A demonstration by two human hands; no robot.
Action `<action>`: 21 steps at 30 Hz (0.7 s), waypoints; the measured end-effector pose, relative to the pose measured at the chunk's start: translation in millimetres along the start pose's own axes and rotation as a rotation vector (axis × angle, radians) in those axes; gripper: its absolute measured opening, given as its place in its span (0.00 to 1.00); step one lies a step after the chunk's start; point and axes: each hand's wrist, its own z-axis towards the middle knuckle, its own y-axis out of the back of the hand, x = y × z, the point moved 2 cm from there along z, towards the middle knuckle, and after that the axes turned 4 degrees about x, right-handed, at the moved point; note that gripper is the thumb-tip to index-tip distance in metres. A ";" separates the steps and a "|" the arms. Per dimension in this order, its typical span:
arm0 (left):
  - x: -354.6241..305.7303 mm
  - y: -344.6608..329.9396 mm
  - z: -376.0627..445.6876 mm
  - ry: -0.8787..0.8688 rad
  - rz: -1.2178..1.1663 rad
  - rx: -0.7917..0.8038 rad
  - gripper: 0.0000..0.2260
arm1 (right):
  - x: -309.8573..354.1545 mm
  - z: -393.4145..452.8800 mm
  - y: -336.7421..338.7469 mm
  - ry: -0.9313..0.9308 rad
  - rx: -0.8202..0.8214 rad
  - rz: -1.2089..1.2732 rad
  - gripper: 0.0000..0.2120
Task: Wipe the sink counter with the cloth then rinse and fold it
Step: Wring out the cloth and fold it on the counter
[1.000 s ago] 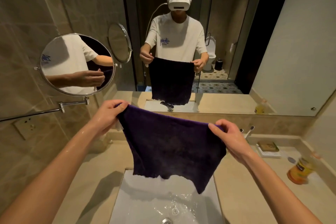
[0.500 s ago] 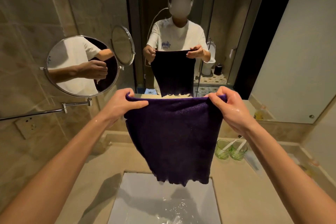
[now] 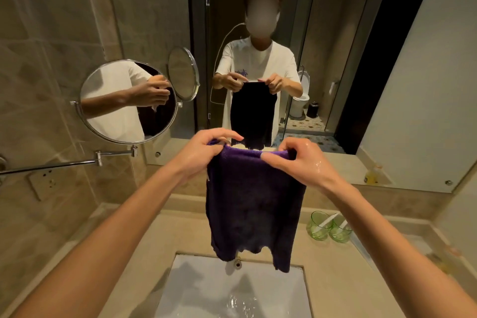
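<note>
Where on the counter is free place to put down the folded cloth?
Bare counter lies left of the sink, up to the wall. Right of the sink it is crowded: two green glasses stand near the back.

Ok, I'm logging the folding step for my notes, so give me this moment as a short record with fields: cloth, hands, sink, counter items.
cloth: purple cloth, hanging in the air above the sink
left hand: left hand pinches the top left corner
right hand: right hand grips the top right corner, skin wet
sink: white sink, water in the basin
counter items: two green glasses to the right on the counter
</note>
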 end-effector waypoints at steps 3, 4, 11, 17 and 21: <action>-1.7 -9.6 2.6 0.018 -0.032 0.019 0.14 | 4.6 2.5 -3.1 0.025 -0.062 -0.029 0.23; -3.2 -11.9 3.2 0.022 -0.010 0.013 0.14 | 5.3 3.5 -4.2 0.046 -0.076 -0.026 0.24; -18.9 -26.7 7.0 -0.055 0.067 -0.006 0.08 | 5.6 8.0 -13.6 0.121 -0.029 0.180 0.20; -34.0 -57.0 16.4 0.011 -0.426 -0.038 0.16 | 27.7 8.0 -30.3 0.129 -0.120 0.531 0.17; -46.6 -73.3 18.6 0.060 -0.655 0.081 0.27 | 40.2 7.4 -45.2 0.060 -0.143 0.612 0.10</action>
